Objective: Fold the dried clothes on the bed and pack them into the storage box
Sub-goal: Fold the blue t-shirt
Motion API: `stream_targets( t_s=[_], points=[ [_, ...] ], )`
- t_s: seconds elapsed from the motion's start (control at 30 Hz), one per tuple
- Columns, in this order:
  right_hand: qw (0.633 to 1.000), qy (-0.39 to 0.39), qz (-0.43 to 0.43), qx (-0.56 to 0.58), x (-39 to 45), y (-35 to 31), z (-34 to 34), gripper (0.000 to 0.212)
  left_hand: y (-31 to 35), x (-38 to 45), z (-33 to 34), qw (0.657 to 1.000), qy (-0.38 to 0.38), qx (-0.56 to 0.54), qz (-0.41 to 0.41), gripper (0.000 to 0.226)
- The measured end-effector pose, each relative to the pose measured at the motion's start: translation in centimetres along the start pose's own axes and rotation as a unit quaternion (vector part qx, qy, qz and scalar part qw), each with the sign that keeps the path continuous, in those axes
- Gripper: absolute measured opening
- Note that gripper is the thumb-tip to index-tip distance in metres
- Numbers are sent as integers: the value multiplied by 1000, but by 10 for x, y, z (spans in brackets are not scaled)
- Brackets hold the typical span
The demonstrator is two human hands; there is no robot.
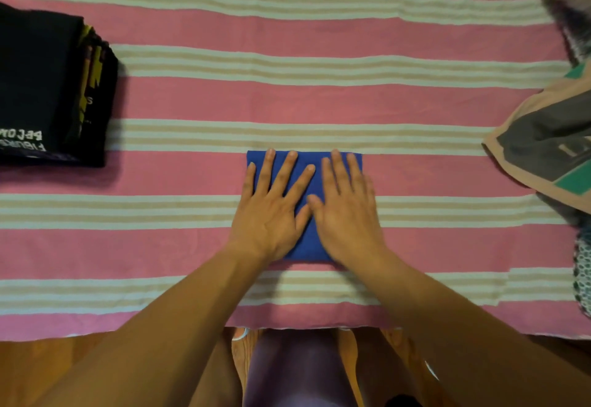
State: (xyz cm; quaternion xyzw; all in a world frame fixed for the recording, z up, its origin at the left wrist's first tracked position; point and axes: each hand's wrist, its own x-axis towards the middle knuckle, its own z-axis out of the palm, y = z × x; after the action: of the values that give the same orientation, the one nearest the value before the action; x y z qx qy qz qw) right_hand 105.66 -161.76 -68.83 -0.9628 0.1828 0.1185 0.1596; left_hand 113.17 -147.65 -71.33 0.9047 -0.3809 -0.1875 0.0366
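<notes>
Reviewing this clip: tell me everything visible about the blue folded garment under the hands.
The blue folded garment is a plain, solid blue cloth, folded into a compact rectangle and lying flat on the pink striped bedsheet, near the bed's front edge at centre. No print or seams can be made out. The left hand and right hand press on it side by side with straight, spread fingers, covering most of its top. Nothing else touches it.

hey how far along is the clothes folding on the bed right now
Done: a stack of folded black printed garments sits at the left of the pink striped bedsheet. In hand: the left hand and right hand press flat on a small folded blue cloth. Left: unfolded grey, tan and green clothing lies at the right edge, and no storage box is in view, so packing looks not yet begun.
</notes>
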Motion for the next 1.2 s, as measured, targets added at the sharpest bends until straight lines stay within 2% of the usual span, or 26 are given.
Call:
stream_targets(
  t_s=[0.1,0.17,0.23,0.37,0.4,0.43,0.53,0.57,0.63,0.7,0.77,0.9,1.0,1.03,1.1,1.17,1.2],
  points=[
    [998,-55,41,14,11,23,8,70,-1,-6,-2,999,0,-24,-32,60],
    [996,-49,50,51,6,22,-1,69,3,-19,-12,986,5,-88,-141,57],
    [989,-20,111,97,-6,14,-13,71,9,-34,-22,959,13,-154,-238,56],
    [935,-54,260,234,-9,11,-31,79,3,-35,-39,909,-65,-321,-257,54],
    [909,-67,294,289,-3,12,-37,79,-3,-31,-42,899,-85,-350,-249,53],
    [867,-76,328,367,1,14,-44,74,-7,-27,-47,886,-96,-384,-241,53],
    [678,-144,367,621,2,8,-77,34,-22,-33,-72,838,-87,-490,-222,49],
    [635,-177,351,664,-3,-2,-86,27,-30,-41,-83,833,-70,-505,-217,46],
    [600,-228,312,701,-9,-31,-98,32,-51,-67,-104,829,-36,-512,-222,42],
    [602,-258,280,702,-6,-72,-103,38,-82,-94,-130,825,-3,-514,-236,41],
    [622,-272,244,693,9,-126,-108,39,-124,-115,-162,844,45,-471,-252,41],
    [652,-244,143,703,64,-239,-126,30,-224,-120,-238,900,155,-295,-280,43],
    [683,-204,87,696,113,-306,-122,26,-290,-108,-276,923,186,-153,-299,49],
    [706,-185,79,679,128,-323,-114,27,-307,-103,-279,928,181,-108,-306,53],
    [773,-151,74,611,154,-345,-91,29,-329,-94,-272,933,136,-19,-333,61],
    [894,-123,55,428,164,-353,-75,32,-338,-87,-253,934,105,60,-337,65],
    [943,-81,42,320,164,-352,-69,36,-340,-83,-243,939,110,86,-313,66]
  ],
)
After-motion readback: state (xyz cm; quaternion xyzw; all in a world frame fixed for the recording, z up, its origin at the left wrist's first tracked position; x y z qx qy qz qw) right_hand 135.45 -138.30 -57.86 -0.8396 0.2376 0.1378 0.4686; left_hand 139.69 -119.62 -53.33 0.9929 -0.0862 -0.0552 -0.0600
